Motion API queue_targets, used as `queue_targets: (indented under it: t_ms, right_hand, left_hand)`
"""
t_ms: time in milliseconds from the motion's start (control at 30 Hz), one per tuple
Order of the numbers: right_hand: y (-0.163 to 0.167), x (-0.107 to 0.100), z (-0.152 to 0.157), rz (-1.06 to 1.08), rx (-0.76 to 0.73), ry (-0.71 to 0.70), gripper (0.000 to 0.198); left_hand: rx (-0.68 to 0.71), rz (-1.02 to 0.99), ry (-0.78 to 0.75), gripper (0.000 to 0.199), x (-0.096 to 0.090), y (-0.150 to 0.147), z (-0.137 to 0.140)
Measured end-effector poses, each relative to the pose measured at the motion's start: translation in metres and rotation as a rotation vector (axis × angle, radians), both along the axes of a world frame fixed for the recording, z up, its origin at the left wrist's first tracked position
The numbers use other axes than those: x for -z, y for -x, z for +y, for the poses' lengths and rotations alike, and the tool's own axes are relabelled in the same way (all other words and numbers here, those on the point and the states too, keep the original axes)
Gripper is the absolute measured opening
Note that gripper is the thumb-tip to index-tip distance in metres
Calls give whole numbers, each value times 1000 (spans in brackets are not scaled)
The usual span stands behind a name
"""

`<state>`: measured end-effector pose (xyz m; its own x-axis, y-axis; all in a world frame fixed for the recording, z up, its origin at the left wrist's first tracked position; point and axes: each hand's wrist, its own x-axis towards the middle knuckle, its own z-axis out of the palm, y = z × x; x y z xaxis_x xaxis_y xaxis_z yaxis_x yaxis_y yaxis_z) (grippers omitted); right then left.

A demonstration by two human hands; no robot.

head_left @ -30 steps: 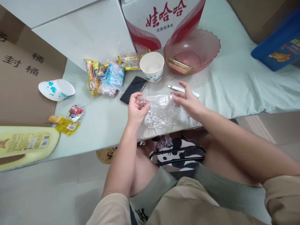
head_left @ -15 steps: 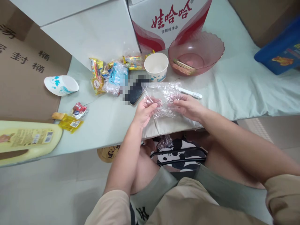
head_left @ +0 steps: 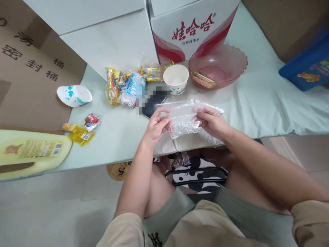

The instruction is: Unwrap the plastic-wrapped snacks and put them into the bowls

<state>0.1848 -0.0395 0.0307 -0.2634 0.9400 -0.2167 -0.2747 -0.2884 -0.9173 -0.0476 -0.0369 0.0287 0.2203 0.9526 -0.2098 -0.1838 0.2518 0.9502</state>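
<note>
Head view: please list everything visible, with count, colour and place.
Plastic bag: 1, transparent, centre
Slim tool: 1, white, centre right
Smartphone: 1, black, centre
Paper cups: 2, white, behind bag and left
Bowl: 1, pink, back right
Bowl contents: unclear, tan, inside
Snack packets: several, multicoloured, left of bowl
Wrappers: 2, red and yellow, left
Jug: 1, pale yellow, left
Container: 1, blue, right
Water carton: 1, white-red, back
Plain cartons: several, white, back
Cardboard box: 1, brown, left
Cloth: 1, pale green, underneath
Panda-print item: 1, monochrome, below
Shorts: 1, greenish, bottom
Sleeves: 2, beige, bottom
Left hand: 1, bare, on bag
Right hand: 1, bare, on bag
</note>
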Motion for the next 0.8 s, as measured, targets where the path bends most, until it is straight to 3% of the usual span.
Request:
queue_targets:
  t_ms: [133,200,267,367,400,467,533,600,700,800]
  right_hand:
    - [-6,-2,2,126,-93,26,33]
    - [-6,0,3,26,-73,24,37]
    - [-4,5,4,-139,-9,22,45]
    - [-1,13,6,-322,118,-29,79]
    - [0,14,7,-358,161,-61,81]
    - [0,14,8,-456,238,-152,64]
    - [0,10,7,-592,287,-292,34]
    - [2,5,3,-684,280,-458,15]
    - [5,-1,-6,-602,120,-578,23]
    - [9,0,-12,-424,-85,-495,34]
  left_hand:
    - [50,-102,-13,34,-3,5,2]
    - [44,11,-81,34,3,5,5]
    - [3,198,-161,20,10,3,9]
    - [-194,430,-274,44,19,-1,13]
    - [-287,483,-318,47,20,-3,13]
    - [-384,555,-377,34,20,-7,12]
    - [-321,560,-363,17,20,-15,9]
    - [-189,499,-297,15,22,-24,6]
    - [-50,315,-239,47,24,-37,2]
    - [73,112,-230,67,22,-42,0]
